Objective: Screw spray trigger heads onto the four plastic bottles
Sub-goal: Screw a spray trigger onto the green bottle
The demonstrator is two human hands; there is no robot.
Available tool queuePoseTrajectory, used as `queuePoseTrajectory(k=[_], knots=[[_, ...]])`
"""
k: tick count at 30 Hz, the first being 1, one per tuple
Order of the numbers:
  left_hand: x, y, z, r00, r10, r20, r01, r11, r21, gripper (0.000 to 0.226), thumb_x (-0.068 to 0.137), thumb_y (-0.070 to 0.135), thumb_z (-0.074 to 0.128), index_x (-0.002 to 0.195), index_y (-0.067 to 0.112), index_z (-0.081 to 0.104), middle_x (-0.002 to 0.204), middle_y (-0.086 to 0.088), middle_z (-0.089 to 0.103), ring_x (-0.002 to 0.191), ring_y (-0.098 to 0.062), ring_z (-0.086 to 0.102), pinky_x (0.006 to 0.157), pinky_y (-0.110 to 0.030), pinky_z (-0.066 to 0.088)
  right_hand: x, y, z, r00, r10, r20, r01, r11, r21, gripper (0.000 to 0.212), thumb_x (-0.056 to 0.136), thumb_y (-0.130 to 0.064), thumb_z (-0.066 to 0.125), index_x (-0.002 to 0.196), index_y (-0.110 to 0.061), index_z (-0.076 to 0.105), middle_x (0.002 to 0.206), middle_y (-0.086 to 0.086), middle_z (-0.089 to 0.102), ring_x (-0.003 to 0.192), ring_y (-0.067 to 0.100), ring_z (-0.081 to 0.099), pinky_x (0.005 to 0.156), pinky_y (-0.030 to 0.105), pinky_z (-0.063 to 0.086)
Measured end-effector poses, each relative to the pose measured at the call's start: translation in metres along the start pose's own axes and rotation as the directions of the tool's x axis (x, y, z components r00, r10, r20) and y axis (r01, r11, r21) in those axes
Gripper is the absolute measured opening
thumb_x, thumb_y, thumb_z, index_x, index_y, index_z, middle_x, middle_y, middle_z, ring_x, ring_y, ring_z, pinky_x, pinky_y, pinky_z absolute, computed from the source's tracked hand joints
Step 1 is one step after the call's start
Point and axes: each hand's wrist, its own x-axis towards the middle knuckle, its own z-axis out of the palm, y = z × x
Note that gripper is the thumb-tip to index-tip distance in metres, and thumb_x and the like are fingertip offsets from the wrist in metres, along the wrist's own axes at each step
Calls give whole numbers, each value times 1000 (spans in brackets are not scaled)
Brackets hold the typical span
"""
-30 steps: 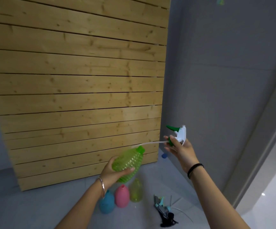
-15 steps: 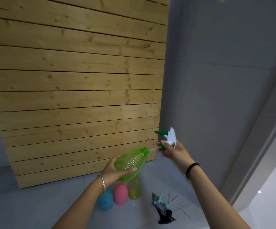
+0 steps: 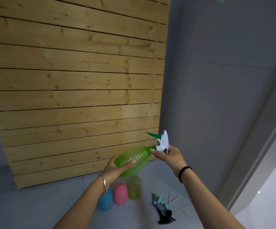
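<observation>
- Green bottle (image 3: 134,160): held tilted in the air, neck pointing right, with the left hand (image 3: 115,169) wrapped round its belly.
- Blue (image 3: 105,202), pink (image 3: 120,194) and yellow (image 3: 134,189) bottles stand headless on the floor below.
- Head (image 3: 162,142): a second ago it was held well off the neck with its tube half in. Now its collar meets the neck, pinched by the right hand (image 3: 168,156).
- Likely next is twisting it tight, on the first bottle of four.
- Spare heads (image 3: 162,207) lie heaped near the bottles.
</observation>
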Motion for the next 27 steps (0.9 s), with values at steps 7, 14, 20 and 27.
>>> queuePoseTrajectory(k=[7, 14, 20, 27], knots=[[1, 5, -1, 1000, 17, 6, -17, 1000, -15, 89, 38, 51, 88, 116, 29, 51, 112, 2, 64, 100, -13, 62, 75, -23, 56, 3, 0, 3, 999, 9, 34, -10, 1000, 19, 26, 75, -19, 78, 94, -6, 67, 87, 1, 65, 81, 11, 60, 74, 15, 52], [-3, 15, 2, 990, -112, 89, 123, 984, -129, 111, 39, 80, 66, 133, 27, 40, 133, -7, 52, 110, -24, 59, 69, -35, 60, 3, -1, 2, 994, -30, 106, 33, 999, -24, 21, 76, -17, 77, 93, -9, 68, 84, -4, 64, 77, 4, 61, 66, 10, 49], [5, 17, 2, 997, -79, -6, 76, 977, -198, 57, 75, 62, 52, 122, 31, 43, 136, -6, 48, 116, -23, 55, 93, -50, 51, 6, 5, 7, 998, -6, 62, 4, 999, 38, 14, 75, -21, 77, 81, -13, 68, 75, -1, 63, 72, 8, 63, 70, 15, 54], [-1, 17, 1, 956, -221, 192, 248, 960, -132, 100, 59, 76, 50, 145, 30, 26, 148, -7, 40, 116, -30, 59, 80, -43, 58, 8, 4, 2, 997, 17, 72, -22, 997, 76, 26, 76, -17, 76, 90, 2, 66, 88, 12, 62, 87, 20, 62, 76, 20, 57]])
